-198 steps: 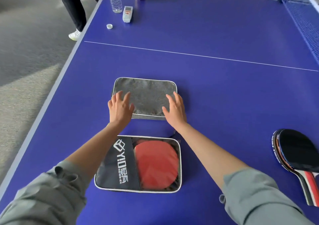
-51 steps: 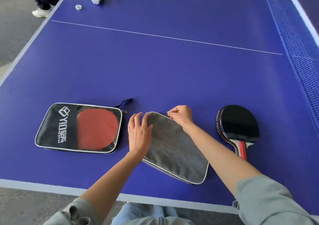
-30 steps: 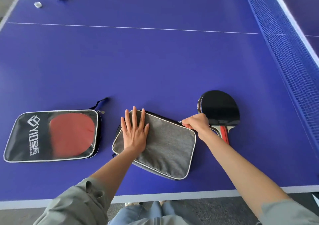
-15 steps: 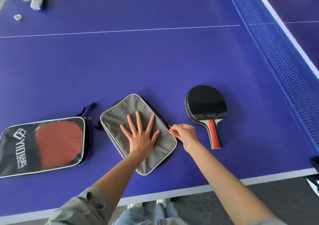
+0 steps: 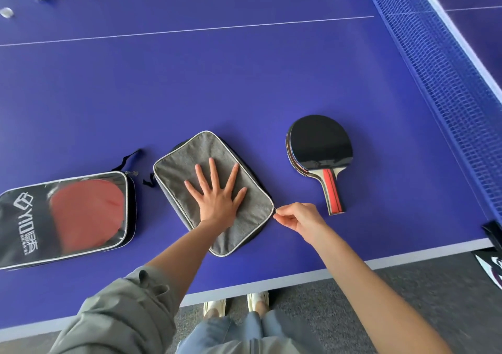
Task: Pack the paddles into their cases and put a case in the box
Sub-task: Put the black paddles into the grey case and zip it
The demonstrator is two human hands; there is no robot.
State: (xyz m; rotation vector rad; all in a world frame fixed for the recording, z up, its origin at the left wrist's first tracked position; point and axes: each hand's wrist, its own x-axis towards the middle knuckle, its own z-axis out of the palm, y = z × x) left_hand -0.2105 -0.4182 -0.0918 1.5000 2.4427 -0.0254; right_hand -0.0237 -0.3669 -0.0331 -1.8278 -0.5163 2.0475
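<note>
Our left hand presses flat on the grey case; our right hand's grip pinches its zipper pull. Just beyond lies the loose paddle, handle toward us.

A blue table-tennis table fills most of the view, with a thin white centre line running from nine o'clock toward two o'clock and a pale border along its near edge. A blue net with a white top band crosses at two to three o'clock. Grey carpet shows below the table edge from five to six o'clock. Light is soft and even.
</note>
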